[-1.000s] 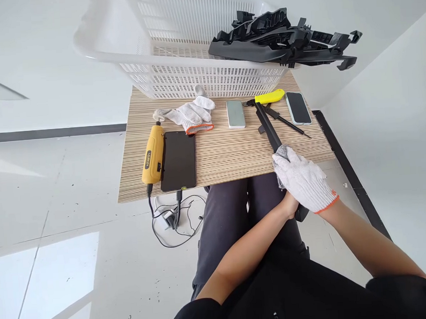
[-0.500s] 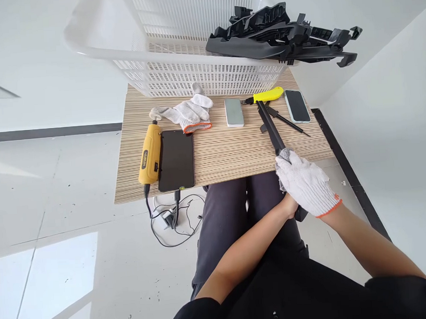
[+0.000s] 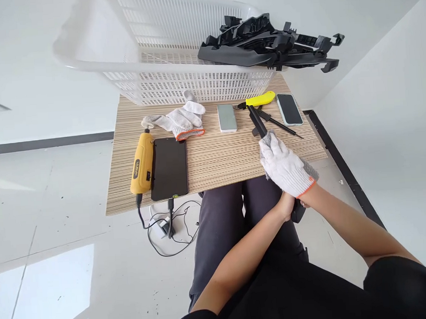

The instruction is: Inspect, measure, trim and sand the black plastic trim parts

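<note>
A long, narrow black plastic part slants from over the table down towards my lap. My right hand, in a white knitted glove with an orange cuff, is wrapped round its middle. Some grey fabric shows at the gloved fingertips and beside the cuff; I cannot tell whether it is a cloth or the glove's palm. Below it, my bare left hand grips the part's lower end, most of its fingers hidden. The part's upper end lies in front of a yellow-handled cutter and a thin black tool.
A white plastic basket at the back holds several black plastic parts, jutting out rightward. On the striped table lie a loose glove, a yellow rotary tool, a black tablet, a small pale box and a phone. Cables hang below.
My gloved right hand has moved up along the black part, towards its far end. My left hand stays at the lower end. The whole view has shifted slightly.
</note>
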{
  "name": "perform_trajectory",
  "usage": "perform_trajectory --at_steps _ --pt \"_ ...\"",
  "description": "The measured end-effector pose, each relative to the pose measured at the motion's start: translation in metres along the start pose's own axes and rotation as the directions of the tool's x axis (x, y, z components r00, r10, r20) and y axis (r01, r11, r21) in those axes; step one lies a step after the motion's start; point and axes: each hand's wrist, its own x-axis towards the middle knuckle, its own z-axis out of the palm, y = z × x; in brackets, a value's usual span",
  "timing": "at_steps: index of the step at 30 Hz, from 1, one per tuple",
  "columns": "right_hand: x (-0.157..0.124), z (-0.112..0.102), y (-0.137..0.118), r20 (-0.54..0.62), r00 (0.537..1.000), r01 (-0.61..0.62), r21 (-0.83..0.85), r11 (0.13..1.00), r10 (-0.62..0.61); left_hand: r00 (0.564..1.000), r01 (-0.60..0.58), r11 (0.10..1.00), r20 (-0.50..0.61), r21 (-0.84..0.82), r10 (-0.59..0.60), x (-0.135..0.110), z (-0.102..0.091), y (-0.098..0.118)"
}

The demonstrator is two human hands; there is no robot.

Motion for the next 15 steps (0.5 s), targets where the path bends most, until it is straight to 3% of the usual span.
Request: perform_trajectory --at_steps 3,5,6,7,9,11,12,13,15 --pt "0.027 -0.004 0.001 -0.018 0.998 0.068 0.039 0.997 -0.067 0.998 -0.013 0.992 0.057 0.128 0.005 0.007 -0.008 -0.002" --pt "0.041 -0.004 0.004 -0.017 0.997 0.081 0.079 0.994 -0.080 0.991 -0.085 0.929 0.129 0.360 0.040 -0.003 -0.014 0.008" --pt "0.045 -0.003 0.006 -0.017 0.996 0.086 0.102 0.991 -0.084 0.982 -0.143 0.833 0.179 0.534 0.054 -0.013 -0.018 0.017" --pt "0.048 -0.003 0.008 -0.021 0.996 0.093 0.126 0.988 -0.091 0.975 -0.194 0.677 0.217 0.710 0.052 -0.025 -0.021 0.028" --pt "0.050 0.000 0.012 -0.045 0.994 0.109 0.167 0.980 -0.103 0.963 -0.265 0.298 0.267 0.917 0.033 -0.053 -0.022 0.054" --pt "0.049 0.003 0.013 -0.078 0.992 0.112 0.195 0.974 -0.098 0.897 -0.442 0.025 0.442 0.897 0.016 -0.076 -0.010 0.084" --pt "0.048 0.005 0.012 -0.093 0.992 0.105 0.210 0.972 -0.087 0.863 -0.505 -0.065 0.505 0.860 -0.026 -0.083 0.002 0.099" --pt "0.048 0.006 0.011 -0.106 0.992 0.094 0.227 0.969 -0.071 0.841 -0.541 -0.120 0.538 0.833 -0.053 -0.083 0.017 0.114" --pt "0.049 0.010 0.009 -0.114 0.993 0.066 0.258 0.964 -0.038 0.837 -0.497 -0.291 0.540 0.817 0.085 -0.065 0.050 0.143"
